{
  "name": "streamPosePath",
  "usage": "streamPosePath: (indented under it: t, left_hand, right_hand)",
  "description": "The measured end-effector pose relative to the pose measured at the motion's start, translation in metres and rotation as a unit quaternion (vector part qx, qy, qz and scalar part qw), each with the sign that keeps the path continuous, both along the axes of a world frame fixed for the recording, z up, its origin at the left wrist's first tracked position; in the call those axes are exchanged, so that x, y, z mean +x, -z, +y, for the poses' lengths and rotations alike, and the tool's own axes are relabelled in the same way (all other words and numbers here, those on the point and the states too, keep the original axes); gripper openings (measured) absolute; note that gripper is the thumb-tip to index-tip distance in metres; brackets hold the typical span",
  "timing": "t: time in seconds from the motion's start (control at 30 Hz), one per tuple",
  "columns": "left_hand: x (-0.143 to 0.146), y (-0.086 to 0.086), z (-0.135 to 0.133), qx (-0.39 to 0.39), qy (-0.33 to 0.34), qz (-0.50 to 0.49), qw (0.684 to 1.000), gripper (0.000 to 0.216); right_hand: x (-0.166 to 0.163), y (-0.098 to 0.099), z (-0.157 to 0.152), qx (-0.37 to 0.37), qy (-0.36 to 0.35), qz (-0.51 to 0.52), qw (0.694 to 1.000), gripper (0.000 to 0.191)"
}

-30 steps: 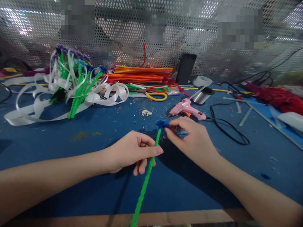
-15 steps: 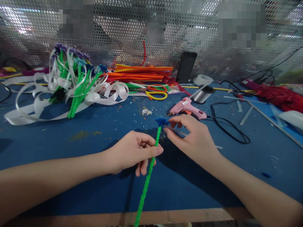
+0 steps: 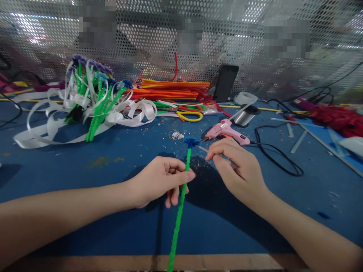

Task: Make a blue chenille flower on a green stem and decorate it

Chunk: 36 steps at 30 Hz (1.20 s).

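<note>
Above the blue table [image 3: 85, 166], we pinch the green stem [image 3: 180, 211] in our left hand [image 3: 159, 181], its blue tuft [image 3: 192, 142] at the top. Our right hand [image 3: 241, 170], beside the tuft, nips what looks like a thin pale sliver [image 3: 203, 148]. A slack pinch could let the stem twist, and the glue gun [image 3: 227, 130] lies close enough that its tip could burn us.

Just beyond your grip, a pink glue gun [image 3: 225, 132] is lying on the blue table [image 3: 85, 166]. Farther back-left, white ribbon [image 3: 136, 113] is curling around bunched green stems [image 3: 98, 117].
</note>
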<state>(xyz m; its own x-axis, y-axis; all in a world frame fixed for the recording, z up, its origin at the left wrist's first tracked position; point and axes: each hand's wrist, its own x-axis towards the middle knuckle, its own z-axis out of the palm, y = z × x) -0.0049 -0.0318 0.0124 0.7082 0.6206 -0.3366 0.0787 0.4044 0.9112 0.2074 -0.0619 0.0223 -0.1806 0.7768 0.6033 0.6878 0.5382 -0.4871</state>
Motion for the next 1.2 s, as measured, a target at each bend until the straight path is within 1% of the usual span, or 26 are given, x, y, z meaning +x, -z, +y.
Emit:
streamPosePath:
  t: [0.07,0.23,0.3,0.37,0.43,0.47,0.53,0.6,0.67,0.73,0.77,0.83,0.9,1.03,1.2]
  left_hand:
    - [0.0,0.001,0.001,-0.003,0.0,-0.005,1.0,0.026]
    - [-0.001,0.002,0.001,-0.004,-0.001,-0.006,1.0,0.027]
    - [0.0,0.002,0.0,-0.004,-0.014,-0.014,1.0,0.026]
    - [0.0,0.001,0.0,-0.005,-0.03,-0.024,0.999,0.025]
    - [0.001,0.001,0.0,-0.006,-0.041,-0.03,0.999,0.025]
    - [0.001,0.001,0.0,-0.006,-0.045,-0.031,0.998,0.026]
    - [0.001,0.002,0.001,-0.002,-0.038,-0.028,0.999,0.027]
    - [0.0,0.002,0.0,0.008,-0.017,-0.015,1.0,0.03]
    - [-0.002,0.002,0.0,0.02,0.003,0.008,1.0,0.033]
    - [-0.003,0.002,-0.001,0.028,0.018,0.035,0.999,0.036]
    - [-0.003,0.002,-0.001,0.031,0.026,0.047,0.998,0.038]
    - [-0.004,0.002,-0.001,0.038,0.042,0.063,0.996,0.039]
    - [-0.004,0.002,-0.001,0.045,0.052,0.068,0.995,0.036]
    - [-0.004,0.002,-0.002,0.049,0.064,0.062,0.995,0.028]
    - [-0.004,0.002,-0.002,0.054,0.072,0.059,0.994,0.028]
  right_hand:
    - [0.002,0.001,-0.002,-0.021,-0.001,0.019,1.0,0.022]
    - [0.009,0.005,-0.01,-0.13,-0.032,0.065,0.989,0.028]
    - [0.01,0.005,-0.013,-0.145,-0.054,0.065,0.986,0.027]
    - [0.009,0.003,-0.014,-0.12,-0.073,0.063,0.988,0.027]
    - [0.005,-0.001,-0.014,-0.047,-0.075,0.045,0.995,0.028]
    - [0.003,-0.003,-0.014,-0.001,-0.064,0.024,0.998,0.028]
    - [-0.001,-0.006,-0.011,0.083,-0.012,-0.029,0.996,0.025]
    - [-0.004,-0.006,-0.008,0.122,0.068,-0.066,0.988,0.018]
    - [-0.004,-0.003,-0.004,0.125,0.124,-0.081,0.981,0.007]
    - [-0.003,0.0,0.0,0.112,0.138,-0.089,0.98,0.01]
    - [-0.002,0.001,0.002,0.107,0.134,-0.091,0.981,0.011]
    - [-0.001,0.004,0.004,0.107,0.121,-0.089,0.983,0.007]
    - [0.0,0.004,0.004,0.113,0.109,-0.083,0.984,0.005]
    - [-0.001,0.004,0.003,0.118,0.099,-0.083,0.985,0.008]
    - [-0.001,0.005,0.005,0.132,0.084,-0.092,0.983,0.011]
